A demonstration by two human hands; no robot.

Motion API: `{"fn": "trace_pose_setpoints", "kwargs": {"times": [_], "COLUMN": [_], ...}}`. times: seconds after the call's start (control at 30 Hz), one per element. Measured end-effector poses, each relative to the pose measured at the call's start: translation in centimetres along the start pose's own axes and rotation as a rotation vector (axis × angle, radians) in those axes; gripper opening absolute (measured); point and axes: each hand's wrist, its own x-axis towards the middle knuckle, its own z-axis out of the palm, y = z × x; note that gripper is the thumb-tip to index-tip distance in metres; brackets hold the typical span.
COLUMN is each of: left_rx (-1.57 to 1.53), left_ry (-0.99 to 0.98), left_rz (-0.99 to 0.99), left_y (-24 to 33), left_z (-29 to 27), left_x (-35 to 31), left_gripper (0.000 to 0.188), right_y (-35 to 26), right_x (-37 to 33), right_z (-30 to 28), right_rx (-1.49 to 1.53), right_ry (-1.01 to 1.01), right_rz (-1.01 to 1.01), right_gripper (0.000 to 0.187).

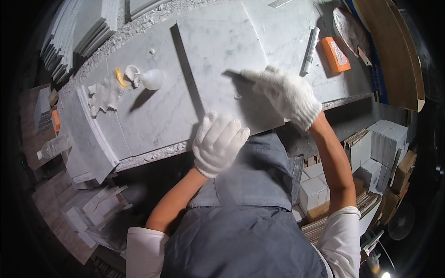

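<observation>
A grey-veined white marble slab lies tilted across the worktable, its left side raised as a dark edge. At its near left corner rests my left hand in a white knit glove, fingers bent against the edge; where the thumb sits is hidden. My right hand, gloved alike, is closed round a thin dark flat tool. The tool's tip points left over the slab's middle and casts a shadow; its grip end is hidden in the glove. Pale dust hangs below my left hand.
Left on the table are a white rounded bulb, a crumpled cloth and stacked thin slabs. A marker, an orange block and a cardboard box stand right. White boxes sit below the table.
</observation>
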Motion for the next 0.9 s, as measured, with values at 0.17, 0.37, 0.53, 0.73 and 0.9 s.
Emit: {"fn": "trace_pose_setpoints", "kwargs": {"times": [0.17,0.37,0.53,0.73,0.9], "left_rx": [0.002,-0.008,-0.037,-0.352,-0.486], "left_ry": [0.021,-0.002,-0.093,-0.27,-0.206], "left_rz": [0.022,0.021,0.011,-0.087,-0.259], "left_y": [-0.1,0.0,0.2,-0.3,2.4], "left_z": [0.1,0.1,-0.7,-5.2,-7.1], "left_x": [0.2,-0.5,-0.1,1.8,3.4], "left_gripper": [0.033,0.034,0.029,0.028,0.033], "right_y": [0.4,-0.1,-1.3,-0.8,-5.7], "right_x": [-0.6,-0.2,-3.2,-8.4,-9.9], "right_z": [1.0,0.4,0.7,2.1,5.2], "right_rx": [-0.065,-0.134,-0.183,0.709,1.087], "right_ry": [0.192,0.279,0.032,0.438,0.578], "right_rz": [-0.103,-0.225,-0.059,0.243,0.362], "right_gripper": [0.045,0.045,0.05,0.048,0.056]}}
